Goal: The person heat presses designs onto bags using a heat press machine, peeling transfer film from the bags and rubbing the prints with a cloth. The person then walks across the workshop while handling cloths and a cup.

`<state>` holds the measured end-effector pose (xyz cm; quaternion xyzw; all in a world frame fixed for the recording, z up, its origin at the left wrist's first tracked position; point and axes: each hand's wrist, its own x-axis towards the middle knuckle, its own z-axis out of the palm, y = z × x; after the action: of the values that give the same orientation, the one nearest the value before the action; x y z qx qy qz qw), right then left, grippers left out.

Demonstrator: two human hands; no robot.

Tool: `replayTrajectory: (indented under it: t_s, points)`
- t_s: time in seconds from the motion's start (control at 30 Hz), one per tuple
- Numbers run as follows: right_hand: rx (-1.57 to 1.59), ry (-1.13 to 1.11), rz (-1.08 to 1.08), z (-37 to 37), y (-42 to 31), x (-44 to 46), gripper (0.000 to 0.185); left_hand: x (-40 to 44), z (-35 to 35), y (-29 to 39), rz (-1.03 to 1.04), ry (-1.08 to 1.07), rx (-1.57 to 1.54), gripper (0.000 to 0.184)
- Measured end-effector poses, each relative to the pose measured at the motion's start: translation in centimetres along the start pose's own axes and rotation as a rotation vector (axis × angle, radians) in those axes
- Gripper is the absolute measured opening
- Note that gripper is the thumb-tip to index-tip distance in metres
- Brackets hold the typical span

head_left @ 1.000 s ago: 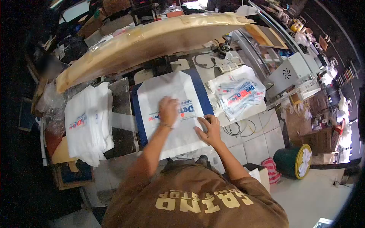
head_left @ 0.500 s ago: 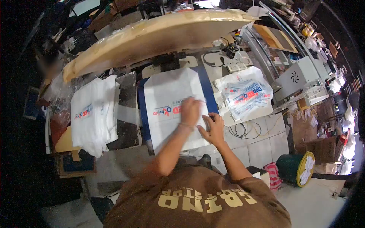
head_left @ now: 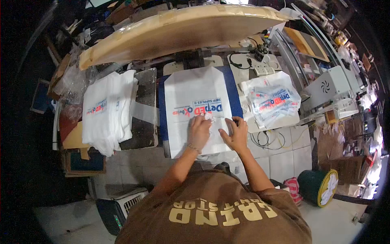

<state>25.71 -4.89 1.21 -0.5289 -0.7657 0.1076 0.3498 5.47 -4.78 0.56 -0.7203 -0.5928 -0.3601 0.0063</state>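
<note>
A white printed bag [head_left: 195, 89] lies flat on a blue board [head_left: 232, 87] in front of me. My left hand [head_left: 199, 131] is closed on a small crumpled white cloth [head_left: 210, 117] and presses it on the bag, just below the red and blue lettering. Near the bag's right edge rests my right hand [head_left: 235, 133], thumb and fingers apart, touching the bag and holding nothing. To the left is a thick stack of white printed bags [head_left: 107, 110]. Printed transfer sheets [head_left: 272, 103] lie in a loose pile on the right.
A long taped tan panel [head_left: 183, 32] arches behind the boards. At the right stands a grey machine housing [head_left: 327, 83], with a power strip [head_left: 264, 71] and cables nearby. A green bin [head_left: 310, 185] is on the floor at the lower right.
My left hand has moved over the bag, first rightward and then down toward me, uncovering the lettering. My right hand stays by the right edge. The whole view has shifted.
</note>
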Motion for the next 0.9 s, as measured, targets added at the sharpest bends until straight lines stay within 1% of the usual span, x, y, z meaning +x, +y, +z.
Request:
replayTrajectory:
  t_s: [0.07, 0.1, 0.13, 0.17, 0.23, 0.3, 0.33, 0.37, 0.47, 0.5, 0.53, 0.57, 0.6, 0.63, 0.7, 0.73, 0.77, 0.8, 0.83, 0.9]
  points:
    - [0.001, -0.001, -0.001, -0.3, -0.2, 0.0, 0.051, -0.8, -1.5, -3.3, 0.002, 0.121, 0.005, 0.003]
    - [0.004, 0.005, 0.005, -0.2, -0.4, 0.0, 0.051, -0.9, -2.5, -7.2, 0.01, 0.157, -0.013, 0.014]
    - [0.001, 0.009, 0.011, -0.3, -0.5, -0.2, 0.051, -0.4, -4.3, -8.6, -0.242, 0.108, -0.026, 0.015]
    - [0.011, 0.006, 0.015, -0.3, -0.5, -0.1, 0.052, 0.6, -4.7, -9.4, -0.298, 0.131, 0.02, 0.015]
    - [0.009, 0.01, 0.028, -0.3, -0.3, -0.1, 0.054, 1.9, -0.1, -10.2, -0.064, 0.188, 0.138, 0.006]
    - [0.032, 0.058, -0.01, 0.1, 0.2, -0.1, 0.059, 3.7, 3.6, -2.9, 0.018, 0.16, -0.054, 0.006]
    - [0.028, 0.061, -0.007, 0.4, 0.5, -0.1, 0.059, 5.1, 5.3, 1.5, 0.047, 0.08, -0.108, 0.009]
    - [0.048, 0.058, 0.013, 0.7, 0.7, -0.4, 0.062, 5.7, 6.0, 4.2, 0.074, -0.006, -0.161, 0.012]
    - [0.06, 0.038, 0.018, 0.2, 1.3, -0.2, 0.066, 6.2, 5.2, 4.4, 0.134, -0.046, -0.244, 0.012]
    - [0.069, 0.02, 0.015, 0.3, 1.1, -0.3, 0.067, 5.4, 6.2, 0.9, 0.107, -0.052, -0.075, 0.01]
    - [0.071, 0.022, 0.024, 0.4, 1.0, -0.3, 0.067, 5.7, 4.3, -2.1, 0.092, 0.055, -0.06, 0.008]
    - [0.068, 0.034, 0.033, 0.6, 0.9, -0.3, 0.067, 5.3, 2.7, -5.5, 0.038, 0.114, -0.006, 0.007]
    - [0.061, 0.044, 0.04, 0.5, 0.9, -0.3, 0.067, 4.9, 2.5, -10.0, -0.057, 0.177, -0.087, 0.009]
    - [0.057, 0.041, 0.044, 0.3, 0.8, -0.5, 0.067, 5.7, -1.4, -10.3, -0.036, 0.177, 0.027, 0.01]
    - [0.042, 0.03, 0.025, 0.0, 0.4, 0.1, 0.069, 5.1, -0.8, -11.5, -0.024, 0.182, 0.116, 0.008]
    - [0.043, 0.034, 0.021, 0.2, 0.3, 0.0, 0.069, 4.8, 0.7, -10.2, -0.071, 0.182, 0.028, 0.008]
    - [0.036, 0.048, 0.009, 0.4, 0.5, -0.1, 0.073, 4.4, 2.8, -7.2, -0.12, 0.185, -0.059, 0.009]
    - [0.029, 0.062, -0.006, 0.6, 1.0, 0.0, 0.077, 4.4, 4.4, -3.6, -0.016, 0.113, -0.048, 0.007]
    - [0.03, 0.056, -0.014, 0.8, 1.4, -0.2, 0.077, 3.9, 5.6, 0.0, 0.081, 0.035, -0.037, 0.008]
    - [0.266, 0.021, 0.029, 0.8, 2.2, 0.0, 0.093, 4.0, 5.3, 5.9, 0.034, -0.066, -0.242, 0.015]
